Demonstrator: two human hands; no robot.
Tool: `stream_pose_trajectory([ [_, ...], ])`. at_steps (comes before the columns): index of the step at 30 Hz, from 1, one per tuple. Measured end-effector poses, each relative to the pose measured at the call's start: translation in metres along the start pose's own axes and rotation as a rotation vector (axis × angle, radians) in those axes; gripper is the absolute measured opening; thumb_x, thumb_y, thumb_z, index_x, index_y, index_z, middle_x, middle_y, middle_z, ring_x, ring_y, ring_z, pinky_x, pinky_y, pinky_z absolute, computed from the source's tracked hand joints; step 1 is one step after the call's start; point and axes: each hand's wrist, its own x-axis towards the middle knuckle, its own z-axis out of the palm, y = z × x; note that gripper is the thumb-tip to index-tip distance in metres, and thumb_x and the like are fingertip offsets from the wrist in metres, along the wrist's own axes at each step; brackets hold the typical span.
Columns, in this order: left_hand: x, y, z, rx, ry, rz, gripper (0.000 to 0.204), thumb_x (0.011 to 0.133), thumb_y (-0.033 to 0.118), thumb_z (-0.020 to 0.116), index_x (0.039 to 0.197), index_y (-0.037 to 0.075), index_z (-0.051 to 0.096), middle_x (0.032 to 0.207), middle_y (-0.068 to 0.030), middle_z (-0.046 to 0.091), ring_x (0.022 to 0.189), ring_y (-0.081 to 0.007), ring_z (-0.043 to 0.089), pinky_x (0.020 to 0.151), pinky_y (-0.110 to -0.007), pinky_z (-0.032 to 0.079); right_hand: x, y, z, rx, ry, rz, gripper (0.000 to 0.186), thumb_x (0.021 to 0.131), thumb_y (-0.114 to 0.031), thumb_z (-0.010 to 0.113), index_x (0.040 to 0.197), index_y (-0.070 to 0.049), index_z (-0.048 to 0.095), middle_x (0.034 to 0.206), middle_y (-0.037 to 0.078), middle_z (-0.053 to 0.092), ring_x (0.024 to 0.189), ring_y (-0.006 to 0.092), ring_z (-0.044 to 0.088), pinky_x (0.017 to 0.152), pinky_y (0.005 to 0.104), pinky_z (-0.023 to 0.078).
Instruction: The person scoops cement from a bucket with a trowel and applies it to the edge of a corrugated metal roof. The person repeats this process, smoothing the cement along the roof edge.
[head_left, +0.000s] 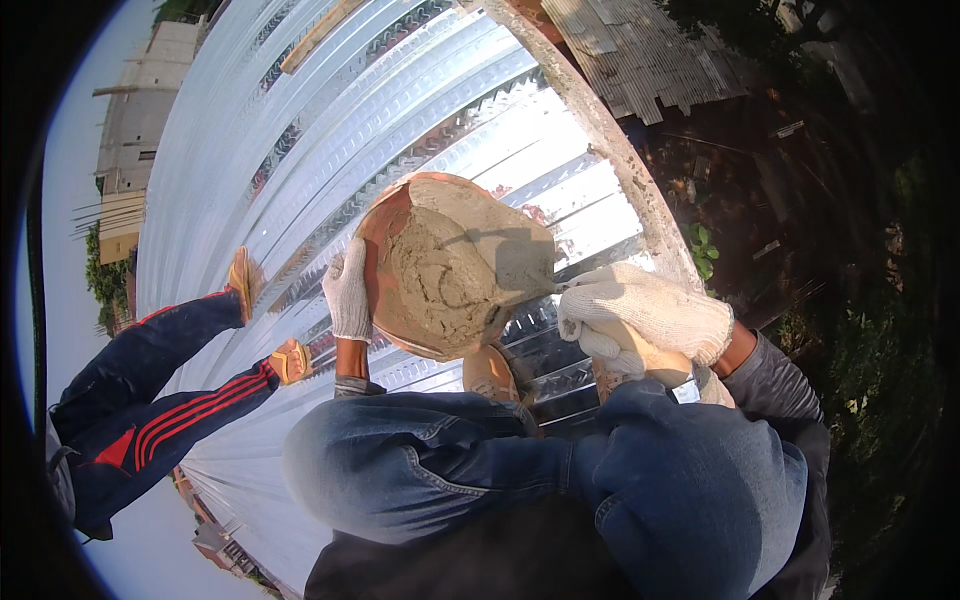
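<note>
A round reddish-brown basin (377,262) holds wet grey mortar (440,265). My left hand (348,290), in a white knitted glove, grips the basin's left rim. At the basin's right edge my right hand (645,315), gloved too, is closed around the handle end of a trowel. The trowel's grey metal (535,292) reaches over the rim to the mortar; most of the blade is hard to tell from mortar and shadow. My bent knees in blue jeans are just below the basin, and part of my shoes (490,375) shows beneath it.
Ribbed shiny metal sheets (330,130) lie under and ahead of me, with gaps between some ribs. A rough concrete edge (640,190) runs along their right side, with lower ground beyond. Another person's legs (180,400) stand at left. A wooden strip (318,38) lies far ahead.
</note>
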Motion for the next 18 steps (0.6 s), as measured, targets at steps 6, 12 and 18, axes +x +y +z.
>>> stream_pose_trajectory([
  [6,-0.003,0.01,-0.009,0.154,0.077,0.037,0.032,0.109,0.031,0.073,0.104,-0.001,0.078,0.094,0.0032,0.07,0.082,-0.006,0.057,0.073,-0.025,0.048,0.069,-0.066,-0.031,0.086,0.365,0.166,0.038,0.111,-0.038,0.066,0.121,-0.002,0.069,0.09,0.005,0.071,0.065,0.0102,0.068,0.051,0.023,0.055],
  [12,-0.007,0.017,-0.007,0.246,0.068,0.002,0.034,0.111,0.032,0.07,0.102,-0.001,0.076,0.094,0.0028,0.068,0.083,-0.0073,0.056,0.075,-0.027,0.049,0.153,-0.07,-0.142,0.041,0.491,0.175,0.033,0.107,-0.04,0.07,0.099,-0.008,0.067,0.072,-0.001,0.062,0.052,0.0071,0.059,0.045,0.024,0.049],
  [18,-0.002,0.004,-0.004,0.27,0.034,-0.025,0.04,0.111,0.038,0.065,0.109,-0.001,0.074,0.1,-0.0004,0.07,0.089,-0.0108,0.06,0.079,-0.03,0.051,0.268,-0.029,-0.225,-0.687,0.554,0.226,0.035,0.096,-0.03,0.061,0.094,0.002,0.074,0.082,0.021,0.073,0.072,0.0335,0.073,0.069,0.046,0.058],
])
